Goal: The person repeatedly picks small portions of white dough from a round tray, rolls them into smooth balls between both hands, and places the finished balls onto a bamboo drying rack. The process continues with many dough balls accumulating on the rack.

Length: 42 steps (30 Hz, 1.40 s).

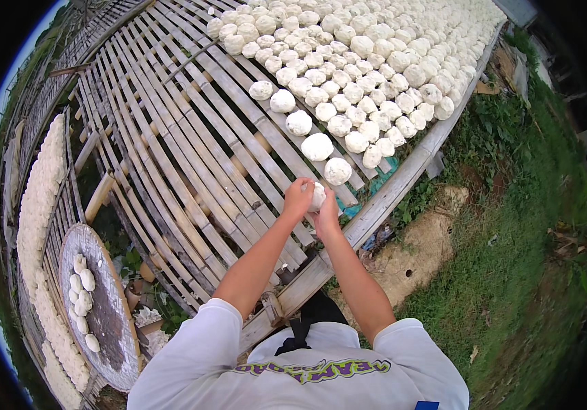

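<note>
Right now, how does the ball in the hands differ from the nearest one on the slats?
The held ball is gripped between the left hand and right hand; the resting ball sits on the slats, untouched. Fingers cover part of the held ball, while the resting ball's top is fully in view. Both are white and roundish.

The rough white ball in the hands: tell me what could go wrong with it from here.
The rough, round white ball, held between the bare left hand and bare right hand, could slip and roll over the grey bamboo edge pole toward the ground. If dropped on the pale bamboo slats, it might instead bump the nearest round white row ball out of line.
</note>
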### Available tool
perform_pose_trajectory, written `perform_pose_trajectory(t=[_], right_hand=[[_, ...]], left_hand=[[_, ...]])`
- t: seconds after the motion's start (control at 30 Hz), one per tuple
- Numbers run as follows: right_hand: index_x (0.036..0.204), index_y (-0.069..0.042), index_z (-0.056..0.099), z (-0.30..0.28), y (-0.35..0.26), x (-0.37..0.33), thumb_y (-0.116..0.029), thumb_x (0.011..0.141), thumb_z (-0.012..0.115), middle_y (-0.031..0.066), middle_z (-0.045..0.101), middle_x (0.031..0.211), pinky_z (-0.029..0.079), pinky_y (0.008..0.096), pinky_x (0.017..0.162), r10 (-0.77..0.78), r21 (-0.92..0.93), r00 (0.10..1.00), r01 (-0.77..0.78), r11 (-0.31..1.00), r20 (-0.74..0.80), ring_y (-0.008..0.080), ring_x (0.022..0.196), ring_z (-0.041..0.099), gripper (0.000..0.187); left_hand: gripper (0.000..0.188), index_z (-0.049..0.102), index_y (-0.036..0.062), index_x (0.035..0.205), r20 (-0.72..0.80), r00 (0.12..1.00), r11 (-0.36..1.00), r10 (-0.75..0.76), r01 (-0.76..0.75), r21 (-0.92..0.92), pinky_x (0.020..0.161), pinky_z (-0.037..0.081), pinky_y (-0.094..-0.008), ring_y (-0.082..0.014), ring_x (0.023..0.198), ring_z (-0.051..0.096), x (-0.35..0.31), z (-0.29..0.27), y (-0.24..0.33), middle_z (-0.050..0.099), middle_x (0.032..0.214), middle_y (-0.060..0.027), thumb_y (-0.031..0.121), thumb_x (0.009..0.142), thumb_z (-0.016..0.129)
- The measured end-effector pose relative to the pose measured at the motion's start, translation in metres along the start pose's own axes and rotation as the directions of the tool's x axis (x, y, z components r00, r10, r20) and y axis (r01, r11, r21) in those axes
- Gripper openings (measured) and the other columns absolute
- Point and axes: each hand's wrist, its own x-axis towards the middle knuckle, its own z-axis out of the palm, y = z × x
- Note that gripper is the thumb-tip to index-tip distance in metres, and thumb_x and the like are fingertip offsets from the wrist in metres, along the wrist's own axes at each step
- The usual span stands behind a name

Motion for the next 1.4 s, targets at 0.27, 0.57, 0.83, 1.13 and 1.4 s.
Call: perform_pose_trajectory(t=[0.27,0.57,0.83,1.13,1.4], right_hand=[[0.152,0.004,0.038,-0.017,-0.005,-0.027,-0.035,0.100,0.053,0.0341,0.035,0.154,0.032,0.0577,0.116,-0.538,-0.857,0.794,0.461,0.228,0.284,0.0447,0.143,0.038,0.066],[0.155,-0.004,0.040,-0.018,0.028,-0.026,-0.035,0.092,0.062,0.0242,0.025,0.166,0.020,0.0689,0.118,-0.413,-0.618,0.468,0.488,-0.617,0.782,0.0446,0.155,0.019,0.074],[0.162,-0.009,0.031,0.006,0.058,-0.054,-0.040,0.103,0.053,0.0259,0.015,0.169,0.024,0.0723,0.114,-0.356,-0.635,0.597,0.357,-0.685,0.719,0.0450,0.157,0.014,0.070],[0.151,-0.004,0.046,0.079,0.192,-0.171,-0.035,0.103,0.057,0.0182,0.041,0.158,0.032,0.0509,0.117,-0.081,-0.800,0.903,0.414,0.434,0.423,0.0358,0.147,0.037,0.058],[0.145,-0.011,0.051,0.111,0.263,-0.238,-0.043,0.100,0.060,0.0118,0.050,0.149,0.040,0.0505,0.105,0.187,-0.778,0.955,0.067,0.624,0.231,0.0278,0.136,0.049,0.057]], left_hand=[[0.031,0.065,0.0011,0.123,-0.177,0.975,0.991,0.133,-0.134,0.007,0.095,0.052,-0.0414,-0.0309,0.113,0.066,-0.021,-0.022,-0.021,0.070,0.116,-0.0160,0.024,0.102,0.060],[0.023,0.063,0.0086,0.123,0.051,0.964,0.908,-0.262,0.264,-0.326,0.093,0.049,-0.0330,-0.0145,0.111,0.064,-0.184,-0.153,-0.066,0.068,0.120,-0.0032,0.023,0.106,0.057],[0.020,0.064,0.0084,0.118,-0.286,0.903,0.728,-0.321,0.042,-0.684,0.090,0.051,-0.0320,-0.0134,0.108,0.066,-0.336,-0.338,-0.060,0.069,0.118,-0.0027,0.022,0.107,0.055],[0.029,0.064,0.0017,0.114,-0.978,0.191,0.981,-0.088,0.187,-0.051,0.089,0.051,-0.0363,-0.0235,0.099,0.065,-0.499,-0.627,-0.171,0.067,0.110,-0.0105,0.024,0.095,0.069],[0.073,0.058,0.0041,0.127,-0.980,0.171,0.629,-0.097,0.774,0.073,0.097,0.050,-0.0512,-0.0387,0.115,0.058,-0.495,-0.748,-0.288,0.058,0.122,-0.0184,0.048,0.075,0.083]])
